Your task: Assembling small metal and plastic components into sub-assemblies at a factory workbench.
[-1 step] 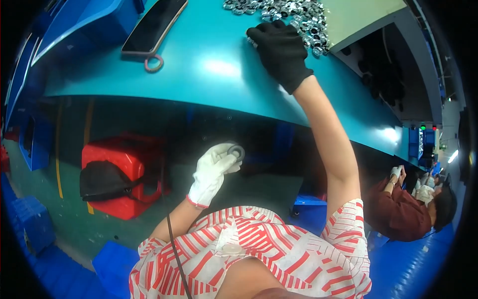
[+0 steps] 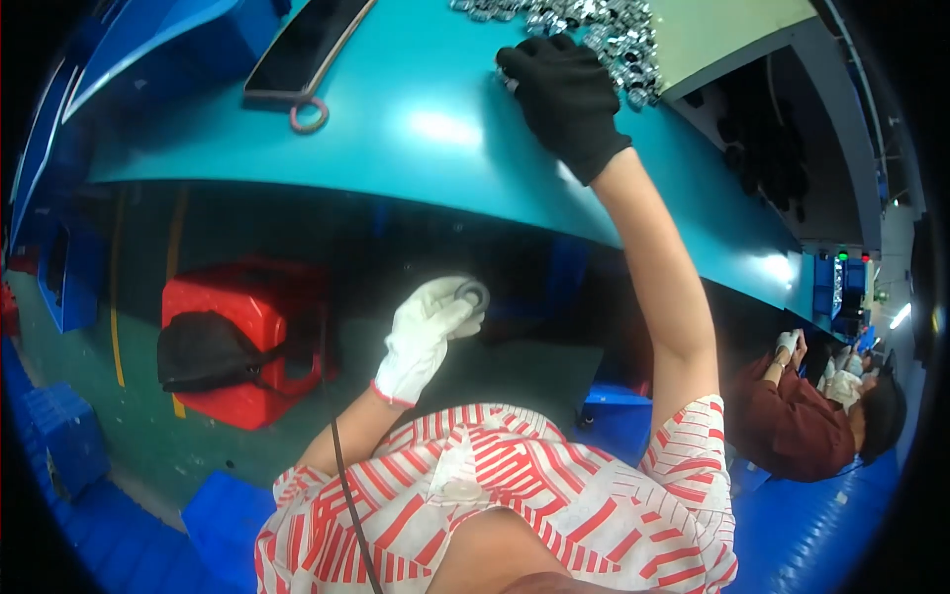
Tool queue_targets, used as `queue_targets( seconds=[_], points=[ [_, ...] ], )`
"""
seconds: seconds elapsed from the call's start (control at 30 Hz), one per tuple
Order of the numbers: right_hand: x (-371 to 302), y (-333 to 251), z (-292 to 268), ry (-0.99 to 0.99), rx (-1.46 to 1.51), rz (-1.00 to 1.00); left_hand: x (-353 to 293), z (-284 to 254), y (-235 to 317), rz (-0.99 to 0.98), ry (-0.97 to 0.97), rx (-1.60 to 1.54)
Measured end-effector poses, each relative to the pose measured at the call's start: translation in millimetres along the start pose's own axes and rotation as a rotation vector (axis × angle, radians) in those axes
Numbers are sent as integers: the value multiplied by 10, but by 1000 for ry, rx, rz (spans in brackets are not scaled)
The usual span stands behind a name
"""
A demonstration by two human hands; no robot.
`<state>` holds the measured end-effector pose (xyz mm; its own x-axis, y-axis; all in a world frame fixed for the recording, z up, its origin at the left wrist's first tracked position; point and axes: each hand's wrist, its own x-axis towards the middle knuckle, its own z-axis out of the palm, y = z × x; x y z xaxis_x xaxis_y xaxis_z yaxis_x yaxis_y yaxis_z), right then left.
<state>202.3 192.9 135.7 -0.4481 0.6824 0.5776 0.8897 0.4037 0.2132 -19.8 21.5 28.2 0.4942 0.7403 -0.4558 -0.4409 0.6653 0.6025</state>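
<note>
My left hand (image 2: 427, 322), in a white glove, is closed on a dark grey ring (image 2: 476, 294) in front of my body, below the table's edge. The thumb and fingers pinch the ring by its side, and its open centre shows. Stretched out over the table, my right hand (image 2: 566, 97) wears a black glove and has its fingers curled. A small shiny metal part (image 2: 508, 82) peeks out at its fingertips; most of it is hidden. Just beyond that hand lies a loose pile of shiny metal parts (image 2: 623, 49).
The teal table (image 2: 386, 148) runs across in front of me. On it rests a phone (image 2: 307, 54) with a ring strap (image 2: 309, 116), beside a blue bin (image 2: 178, 59). A red stool (image 2: 237, 297) carries a black bag (image 2: 208, 353). A co-worker (image 2: 802, 421) sits at right.
The grey ring has turned slightly in my left hand. The table and my right hand sit a little farther right in the picture; both hands keep their grip.
</note>
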Motion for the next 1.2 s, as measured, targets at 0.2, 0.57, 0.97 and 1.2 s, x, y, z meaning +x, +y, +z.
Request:
queue_targets(
  seconds=[0.2,0.57,0.97,1.2],
  points=[
    [-283,-310,-364,-36,174,105,42,100,49,0,-9,83],
    [-1694,-1183,-911,-298,820,622,37,303,-94,61,-171,59],
    [-2007,-1241,-879,-364,870,561,78,316,-338,83,-28,369],
    [-2219,-1397,-641,-319,870,586,41,317,-311,221,-10,854]
  ],
)
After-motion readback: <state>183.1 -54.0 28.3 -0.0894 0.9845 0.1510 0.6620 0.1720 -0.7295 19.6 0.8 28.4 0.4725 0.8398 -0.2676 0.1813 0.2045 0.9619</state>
